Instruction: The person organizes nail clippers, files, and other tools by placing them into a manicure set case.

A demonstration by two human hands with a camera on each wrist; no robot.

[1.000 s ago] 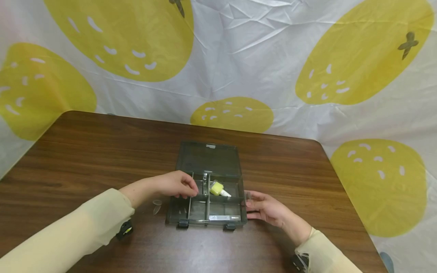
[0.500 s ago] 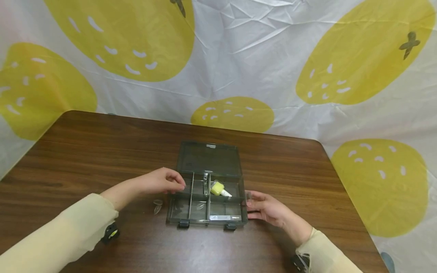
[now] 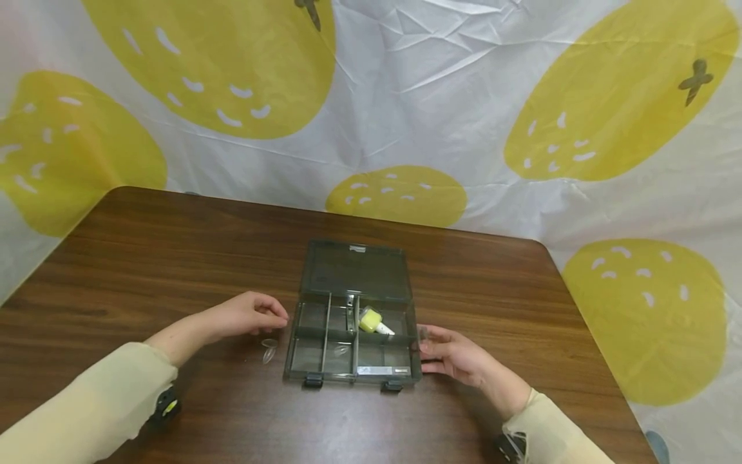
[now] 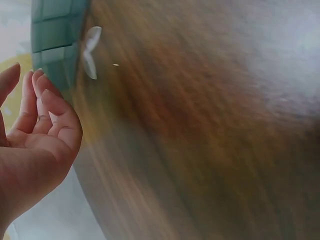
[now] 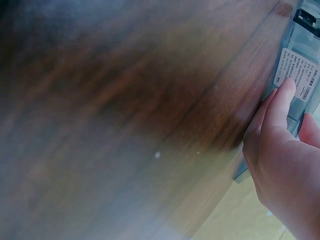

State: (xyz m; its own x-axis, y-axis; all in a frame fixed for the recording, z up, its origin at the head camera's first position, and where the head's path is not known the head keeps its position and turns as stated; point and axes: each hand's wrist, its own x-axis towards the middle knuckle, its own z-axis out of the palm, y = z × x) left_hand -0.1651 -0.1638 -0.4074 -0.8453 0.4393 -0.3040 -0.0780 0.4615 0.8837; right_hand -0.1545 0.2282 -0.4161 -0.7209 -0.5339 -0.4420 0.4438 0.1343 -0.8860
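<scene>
A smoky, see-through compartment box (image 3: 327, 335) lies on the table with its lid (image 3: 356, 270) folded back. A yellow nail polish bottle (image 3: 370, 320) with a white cap sits in its upper-right compartment, and a slim metal piece like a nail clipper (image 3: 350, 314) stands in the upper-middle one. In the lower-middle compartment lies a small clear piece (image 3: 341, 351). My left hand (image 3: 246, 316) hovers left of the box, fingers loosely bent and holding nothing. Below it are two clear oval pieces (image 4: 93, 37). The straight fingers of my right hand (image 3: 455, 354) touch the box's right side.
The brown wooden table (image 3: 191, 245) ends at a white curtain (image 3: 406, 116) printed with yellow fruit. Two dark latches (image 3: 313, 381) jut from the box's front edge. A white printed label (image 5: 296, 74) shows on the box in the right wrist view.
My left hand has moved left from above the box to beside it. A clear piece now shows in the lower-middle compartment. My right hand has stayed at the box's side.
</scene>
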